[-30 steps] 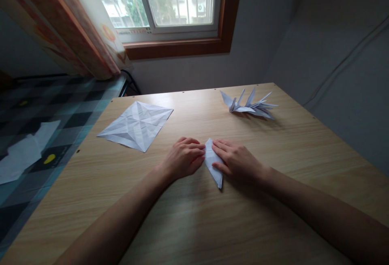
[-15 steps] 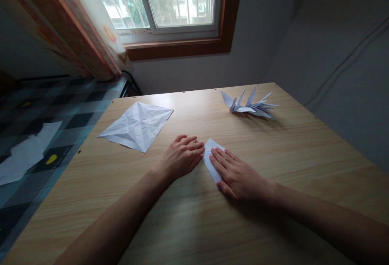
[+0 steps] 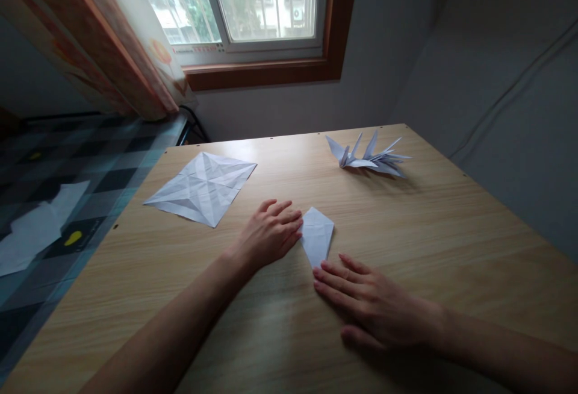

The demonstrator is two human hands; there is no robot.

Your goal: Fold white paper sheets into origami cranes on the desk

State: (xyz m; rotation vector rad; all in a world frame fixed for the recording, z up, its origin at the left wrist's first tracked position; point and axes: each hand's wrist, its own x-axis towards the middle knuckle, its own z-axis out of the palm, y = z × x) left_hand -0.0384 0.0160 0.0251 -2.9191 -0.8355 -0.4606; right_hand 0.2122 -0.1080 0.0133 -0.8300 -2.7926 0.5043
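Observation:
A small folded white paper (image 3: 316,235), kite-shaped, lies flat on the wooden table (image 3: 428,231) in front of me. My left hand (image 3: 268,237) rests flat beside it with fingers stretched, the fingertips touching the paper's left edge. My right hand (image 3: 370,303) lies flat on the table just below the paper's lower point, fingers extended and slightly apart, holding nothing.
A creased, unfolded white square sheet (image 3: 201,187) lies at the table's far left. A finished white origami piece with several spiky points (image 3: 371,156) sits at the far right. A window and curtain are behind; a chequered bed (image 3: 67,189) with white papers lies to the left.
My right hand has slid off the folded paper toward me, uncovering it. My left hand has stayed at the paper's left edge.

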